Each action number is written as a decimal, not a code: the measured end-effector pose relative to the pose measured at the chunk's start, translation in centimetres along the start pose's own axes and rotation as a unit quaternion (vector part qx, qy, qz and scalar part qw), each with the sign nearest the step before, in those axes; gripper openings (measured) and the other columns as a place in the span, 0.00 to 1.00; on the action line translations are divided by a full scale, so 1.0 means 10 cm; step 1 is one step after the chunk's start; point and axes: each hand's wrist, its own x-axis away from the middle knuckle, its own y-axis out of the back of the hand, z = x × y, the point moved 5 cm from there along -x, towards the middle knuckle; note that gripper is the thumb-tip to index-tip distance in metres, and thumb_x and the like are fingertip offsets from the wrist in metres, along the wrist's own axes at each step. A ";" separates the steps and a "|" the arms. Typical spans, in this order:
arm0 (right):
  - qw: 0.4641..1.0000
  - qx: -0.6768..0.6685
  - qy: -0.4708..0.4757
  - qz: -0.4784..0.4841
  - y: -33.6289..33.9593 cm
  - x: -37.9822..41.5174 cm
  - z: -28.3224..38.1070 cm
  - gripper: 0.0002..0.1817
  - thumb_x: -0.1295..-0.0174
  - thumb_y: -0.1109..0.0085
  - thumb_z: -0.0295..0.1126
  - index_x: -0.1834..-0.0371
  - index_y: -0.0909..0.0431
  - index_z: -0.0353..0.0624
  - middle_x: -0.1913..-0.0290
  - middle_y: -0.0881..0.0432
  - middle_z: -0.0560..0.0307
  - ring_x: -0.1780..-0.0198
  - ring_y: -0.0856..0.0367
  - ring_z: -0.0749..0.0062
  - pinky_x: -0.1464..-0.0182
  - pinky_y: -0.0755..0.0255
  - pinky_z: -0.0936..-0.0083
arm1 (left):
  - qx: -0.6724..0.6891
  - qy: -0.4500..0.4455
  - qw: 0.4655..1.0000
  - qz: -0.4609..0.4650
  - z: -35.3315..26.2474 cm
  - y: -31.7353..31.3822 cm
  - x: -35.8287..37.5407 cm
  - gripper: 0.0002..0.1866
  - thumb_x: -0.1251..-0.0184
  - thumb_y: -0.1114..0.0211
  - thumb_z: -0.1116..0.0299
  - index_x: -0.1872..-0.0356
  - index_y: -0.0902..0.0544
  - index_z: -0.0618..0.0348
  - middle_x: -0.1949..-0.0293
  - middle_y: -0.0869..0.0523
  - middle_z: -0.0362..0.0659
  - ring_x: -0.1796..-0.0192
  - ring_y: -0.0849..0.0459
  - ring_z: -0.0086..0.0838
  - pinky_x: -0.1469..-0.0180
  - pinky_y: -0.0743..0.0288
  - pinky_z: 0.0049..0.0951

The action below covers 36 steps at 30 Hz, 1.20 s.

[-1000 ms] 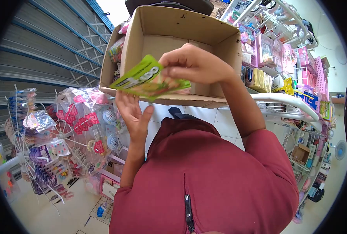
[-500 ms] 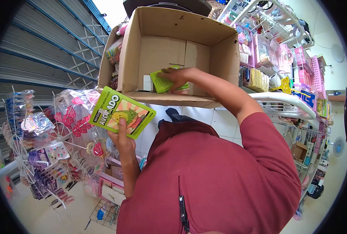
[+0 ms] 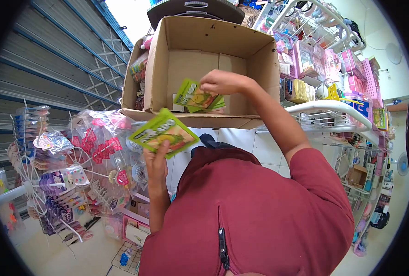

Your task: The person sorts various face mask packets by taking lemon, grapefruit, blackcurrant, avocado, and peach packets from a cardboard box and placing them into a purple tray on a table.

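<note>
My left hand [image 3: 157, 162] grips a green avocado packet [image 3: 165, 134], its printed front facing up, just outside the near left edge of the cardboard box [image 3: 193, 120]. The thumb lies across the packet's front. Over the box, my right hand [image 3: 215, 83] pinches the upper edge of a second green avocado packet [image 3: 194, 95], which is tilted with its print showing. Beneath that one, more green packets [image 3: 218, 105] rest on the box floor, partly covered. A pale item beside them is mostly hidden.
A narrow box section with colourful packs [image 3: 139, 69] adjoins on the left. A rack of hair accessories [image 3: 94, 147] stands at the lower left. White wire shelving [image 3: 333, 110] with pink goods lines the right. A dark case [image 3: 197, 10] sits behind the box.
My right hand has lifted a packet by its edge from the pile and turned its print into view. My left hand's packet has shifted right and tilted flatter.
</note>
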 end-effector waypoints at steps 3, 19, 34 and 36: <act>0.976 -0.119 0.062 -0.169 0.31 0.49 0.43 0.16 0.26 0.47 0.36 0.55 0.19 0.30 0.71 0.18 0.43 0.67 0.18 0.67 0.60 0.25 0.63 | -0.053 0.074 0.986 0.142 0.12 -0.10 0.04 0.23 0.27 0.34 0.75 0.34 0.24 0.70 0.40 0.15 0.48 0.45 0.14 0.28 0.39 0.21 0.32; 0.893 -0.265 0.045 -0.360 -0.34 2.54 1.00 0.10 0.24 0.42 0.30 0.49 0.19 0.34 0.67 0.15 0.57 0.65 0.18 0.78 0.59 0.23 0.72 | -0.086 0.149 0.938 0.301 0.64 -1.20 0.35 0.20 0.31 0.30 0.77 0.40 0.22 0.71 0.45 0.13 0.48 0.45 0.15 0.31 0.40 0.22 0.31; 0.811 -0.209 -0.155 -0.524 -1.37 6.36 0.65 0.21 0.32 0.37 0.27 0.37 0.27 0.42 0.47 0.15 0.51 0.51 0.15 0.67 0.46 0.23 0.67 | -0.189 0.038 0.569 0.800 1.60 -4.21 2.32 0.19 0.31 0.27 0.70 0.44 0.18 0.70 0.52 0.09 0.49 0.50 0.12 0.28 0.45 0.18 0.32; 0.841 -0.168 -0.213 -0.469 -1.46 6.71 0.70 0.17 0.33 0.37 0.27 0.41 0.21 0.42 0.51 0.12 0.52 0.54 0.14 0.66 0.49 0.22 0.68 | -0.178 -0.001 0.543 0.821 1.81 -4.53 2.61 0.21 0.33 0.25 0.68 0.44 0.18 0.69 0.51 0.10 0.50 0.49 0.11 0.31 0.45 0.19 0.33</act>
